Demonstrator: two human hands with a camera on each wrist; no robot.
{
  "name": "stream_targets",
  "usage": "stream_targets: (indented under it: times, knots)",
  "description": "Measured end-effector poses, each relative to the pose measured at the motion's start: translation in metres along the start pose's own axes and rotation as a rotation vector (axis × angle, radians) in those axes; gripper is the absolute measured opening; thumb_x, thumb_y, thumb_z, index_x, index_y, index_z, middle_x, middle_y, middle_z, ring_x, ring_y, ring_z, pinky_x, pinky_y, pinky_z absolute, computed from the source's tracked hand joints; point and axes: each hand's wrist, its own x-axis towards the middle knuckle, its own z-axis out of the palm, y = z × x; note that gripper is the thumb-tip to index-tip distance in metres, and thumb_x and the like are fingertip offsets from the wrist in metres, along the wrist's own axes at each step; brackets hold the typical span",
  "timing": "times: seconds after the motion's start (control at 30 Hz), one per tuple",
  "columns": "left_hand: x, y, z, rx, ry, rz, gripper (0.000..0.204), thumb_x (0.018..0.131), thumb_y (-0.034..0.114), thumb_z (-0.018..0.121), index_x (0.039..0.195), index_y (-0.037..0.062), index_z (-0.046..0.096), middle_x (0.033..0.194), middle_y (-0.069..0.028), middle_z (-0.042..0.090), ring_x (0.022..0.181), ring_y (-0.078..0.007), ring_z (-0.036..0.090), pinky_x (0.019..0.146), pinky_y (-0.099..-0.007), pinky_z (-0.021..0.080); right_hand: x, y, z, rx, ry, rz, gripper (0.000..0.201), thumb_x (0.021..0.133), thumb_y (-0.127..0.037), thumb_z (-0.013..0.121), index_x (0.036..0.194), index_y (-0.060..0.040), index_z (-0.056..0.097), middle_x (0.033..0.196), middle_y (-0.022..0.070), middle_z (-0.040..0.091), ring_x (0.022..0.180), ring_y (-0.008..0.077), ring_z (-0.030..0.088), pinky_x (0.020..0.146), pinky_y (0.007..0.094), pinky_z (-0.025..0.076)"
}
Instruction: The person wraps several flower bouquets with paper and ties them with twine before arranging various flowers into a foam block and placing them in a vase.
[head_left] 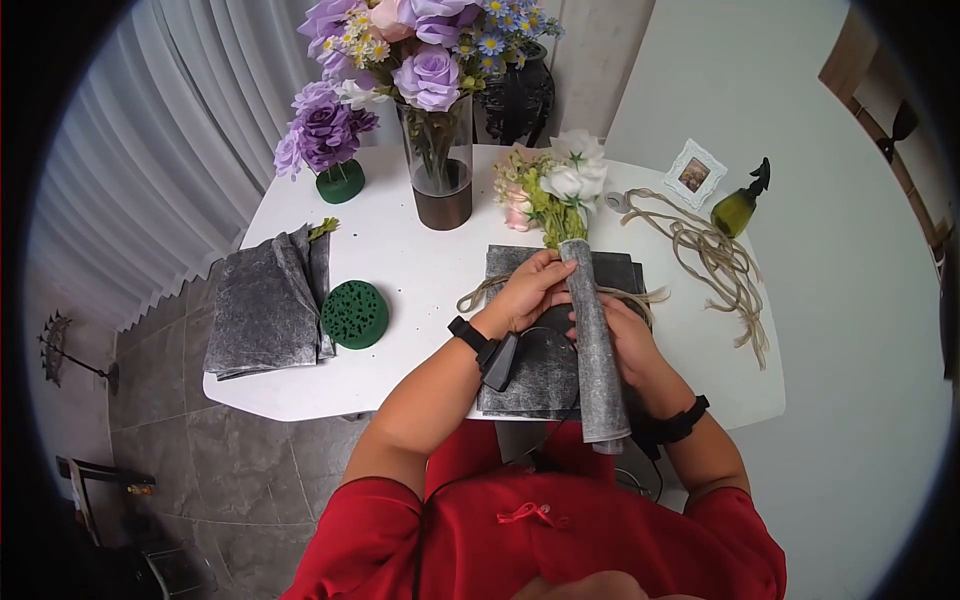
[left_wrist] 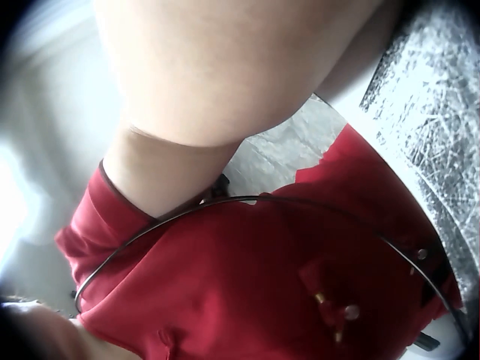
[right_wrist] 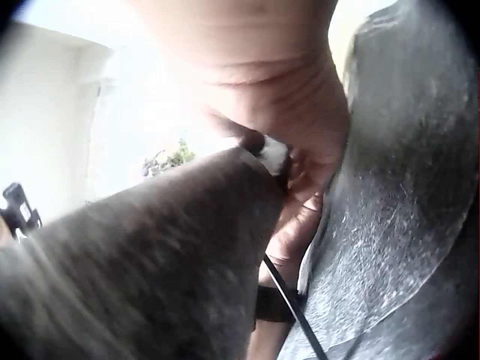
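Observation:
A bouquet of white and pink artificial flowers point(head_left: 575, 182) has its stems rolled in a long grey wrapping sheet point(head_left: 598, 370), whose lower end reaches past the table's front edge. My left hand point(head_left: 528, 292) pinches the top of the wrap, thumb on its front. Lower down, my right hand point(head_left: 628, 342) holds it from the right and behind, fingertips showing at its left side. In the right wrist view the grey roll point(right_wrist: 157, 255) runs up to the hand point(right_wrist: 300, 150). Behind the wrap lies a length of twine point(head_left: 484, 292), over a stack of grey sheets point(head_left: 520, 375).
On the left are folded grey sheets point(head_left: 265, 310) and a round green floral foam block point(head_left: 355, 314). At the back stand purple flowers point(head_left: 330, 130) and a tall vase point(head_left: 440, 190). Loose twine point(head_left: 710, 250), a photo frame point(head_left: 694, 175) and a green spray bottle point(head_left: 736, 210) lie right.

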Motion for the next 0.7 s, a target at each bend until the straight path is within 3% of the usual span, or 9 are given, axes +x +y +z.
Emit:
stream_targets:
  times: [0.1,0.17,0.23,0.3,0.33,0.4,0.5,0.57,0.7]
  knots:
    - [-0.002,0.003,0.006,0.204,0.166,-0.045,0.029,0.095,0.021,0.059,0.115,0.002,0.05,0.103,-0.0091,0.062,0.088,-0.0164,0.064,0.075,-0.0312,0.055,0.011,0.009,-0.015,-0.13,0.139,-0.18,0.039,0.097,-0.016,0.051,0.133,-0.002,0.042,0.104,0.0083,0.061,0.089,0.015,0.063,0.078,0.0284,0.051]
    - [-0.004,0.003,0.009,0.302,0.208,-0.057,0.028,0.095,0.022,0.059,0.114,0.0029,0.05,0.1,-0.0076,0.062,0.085,-0.0157,0.064,0.07,-0.0303,0.055,0.005,0.005,-0.006,-0.594,0.223,-0.413,0.046,0.093,-0.017,0.058,0.132,-0.0004,0.041,0.109,0.0113,0.059,0.09,0.0149,0.06,0.079,0.0267,0.048]
    - [-0.004,0.004,0.009,0.403,0.243,-0.071,0.028,0.095,0.024,0.059,0.113,0.0039,0.051,0.097,-0.006,0.061,0.082,-0.0151,0.064,0.064,-0.0293,0.055,0.003,0.001,-0.002,-0.606,0.213,-0.363,0.048,0.092,-0.015,0.06,0.133,0.0001,0.04,0.109,0.0115,0.059,0.09,0.0149,0.06,0.08,0.0263,0.048]
    - [-0.004,0.01,0.004,-0.022,0.122,-0.132,0.031,0.095,0.028,0.059,0.111,0.0044,0.048,0.09,-0.0033,0.058,0.074,-0.0128,0.063,0.058,-0.0277,0.056,0.006,0.0,-0.006,-0.621,0.204,-0.315,0.05,0.09,-0.013,0.062,0.133,0.0006,0.04,0.109,0.0117,0.059,0.09,0.0149,0.06,0.08,0.0259,0.048]
    - [-0.001,0.006,-0.004,-0.04,0.156,-0.139,0.027,0.095,0.028,0.058,0.108,0.0055,0.05,0.09,-0.0023,0.057,0.072,-0.0117,0.062,0.057,-0.0271,0.056,0.011,0.002,-0.013,-0.579,0.186,-0.306,0.052,0.089,-0.013,0.063,0.133,0.0015,0.039,0.109,0.0117,0.06,0.09,0.0152,0.06,0.08,0.0261,0.048]
    - [0.004,-0.003,-0.014,0.049,0.171,-0.139,0.026,0.094,0.027,0.059,0.106,0.006,0.05,0.091,-0.0022,0.056,0.072,-0.0111,0.061,0.058,-0.0262,0.055,0.013,-0.001,-0.011,-0.536,0.163,-0.296,0.053,0.088,-0.014,0.064,0.133,0.0024,0.039,0.109,0.0117,0.06,0.09,0.0154,0.06,0.08,0.0264,0.048]
    - [0.008,-0.01,-0.013,0.193,0.16,-0.114,0.026,0.092,0.025,0.063,0.105,0.0065,0.051,0.09,-0.0013,0.056,0.071,-0.0094,0.059,0.059,-0.0246,0.055,0.01,-0.006,0.003,-0.807,0.281,-0.287,0.056,0.088,-0.015,0.065,0.132,0.0049,0.038,0.106,0.0124,0.062,0.092,0.0158,0.061,0.081,0.0269,0.048]
    - [0.008,-0.011,-0.01,0.251,0.137,-0.087,0.027,0.091,0.024,0.064,0.105,0.0066,0.051,0.09,-0.0005,0.056,0.07,-0.0083,0.058,0.059,-0.0237,0.055,0.022,0.004,-0.007,-1.041,0.248,-0.424,0.054,0.088,-0.016,0.065,0.13,0.0078,0.04,0.103,0.0124,0.063,0.089,0.015,0.061,0.08,0.0276,0.048]
    - [0.003,-0.004,-0.007,0.243,0.135,-0.112,0.021,0.09,0.021,0.065,0.104,0.0079,0.056,0.089,0.0009,0.059,0.072,-0.0068,0.058,0.06,-0.0224,0.054,0.033,0.001,-0.021,-0.904,0.197,-0.434,0.042,0.091,-0.02,0.061,0.121,0.0063,0.048,0.096,0.0111,0.064,0.083,0.0154,0.06,0.078,0.029,0.048]
